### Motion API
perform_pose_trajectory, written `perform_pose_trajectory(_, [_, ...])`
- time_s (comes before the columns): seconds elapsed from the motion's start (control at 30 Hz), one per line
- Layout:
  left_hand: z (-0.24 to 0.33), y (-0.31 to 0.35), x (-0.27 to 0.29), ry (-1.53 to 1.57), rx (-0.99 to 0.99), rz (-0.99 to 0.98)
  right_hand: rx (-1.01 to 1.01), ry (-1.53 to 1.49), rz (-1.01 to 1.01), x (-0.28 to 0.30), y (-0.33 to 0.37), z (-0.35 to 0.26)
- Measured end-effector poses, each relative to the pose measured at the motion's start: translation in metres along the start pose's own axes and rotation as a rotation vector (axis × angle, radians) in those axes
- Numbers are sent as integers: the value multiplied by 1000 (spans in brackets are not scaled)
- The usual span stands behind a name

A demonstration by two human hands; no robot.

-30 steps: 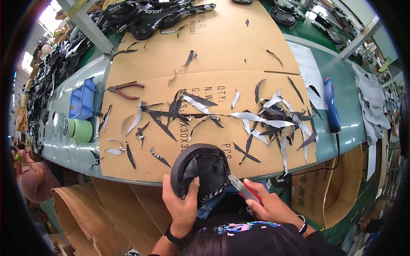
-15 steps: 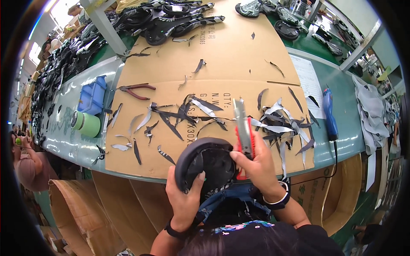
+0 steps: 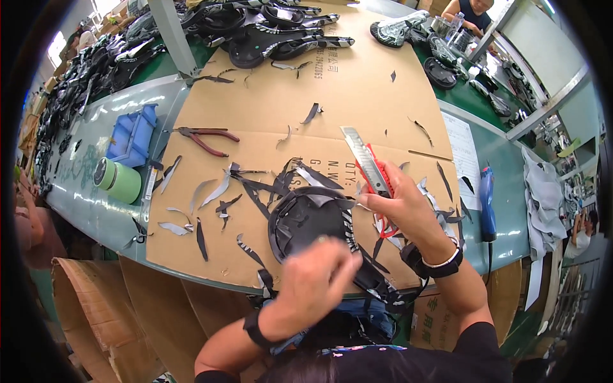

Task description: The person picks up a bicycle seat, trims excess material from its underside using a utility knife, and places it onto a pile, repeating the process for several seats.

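My right hand (image 3: 402, 201) grips a red utility knife (image 3: 372, 167), its long blade extended up and to the left. The thumb is at the right rim of a black shell-like piece (image 3: 300, 223), though I cannot tell whether it touches. This piece lies hollow side up at the cardboard's near edge, its round end away from me. A narrow tail with black-and-white trim reaches toward my lap. My left hand (image 3: 313, 277) is smeared by motion over its near left part, fingers bent. Dark and grey offcut strips (image 3: 313, 172) lie around the piece.
Red-handled pliers (image 3: 207, 139), a blue bin (image 3: 132, 137) and a green tumbler (image 3: 118, 180) stand to the left. On the right are a blue corded tool (image 3: 488, 204) and grey sheets (image 3: 543, 191). Similar black pieces (image 3: 255, 45) are heaped behind. A co-worker (image 3: 471, 14) sits far right.
The black piece has gone from being held up to lying lower on the cardboard. My left hand has let go of its rim and swung right across it. The knife has tilted left.
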State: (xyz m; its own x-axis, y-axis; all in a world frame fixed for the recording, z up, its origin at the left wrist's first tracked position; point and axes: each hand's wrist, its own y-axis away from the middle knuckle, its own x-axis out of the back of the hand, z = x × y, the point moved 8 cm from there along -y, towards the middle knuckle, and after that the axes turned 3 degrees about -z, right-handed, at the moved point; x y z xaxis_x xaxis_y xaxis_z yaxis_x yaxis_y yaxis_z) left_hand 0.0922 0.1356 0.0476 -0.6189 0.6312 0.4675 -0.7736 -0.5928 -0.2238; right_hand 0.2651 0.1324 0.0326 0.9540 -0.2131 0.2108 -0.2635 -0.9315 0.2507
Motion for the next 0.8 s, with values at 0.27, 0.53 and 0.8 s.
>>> perform_pose_trajectory(0.27, [-68, -59, 8, -6, 128, 129, 317, 580, 124, -22, 28, -38])
perform_pose_trajectory(0.53, [-81, -59, 11, 217, 189, 201, 170, 1313, -50, -42, 47, -35])
perform_pose_trajectory(0.8, [-119, -52, 17, 999, 253, 510, -4, 1241, -70, -55, 65, -20])
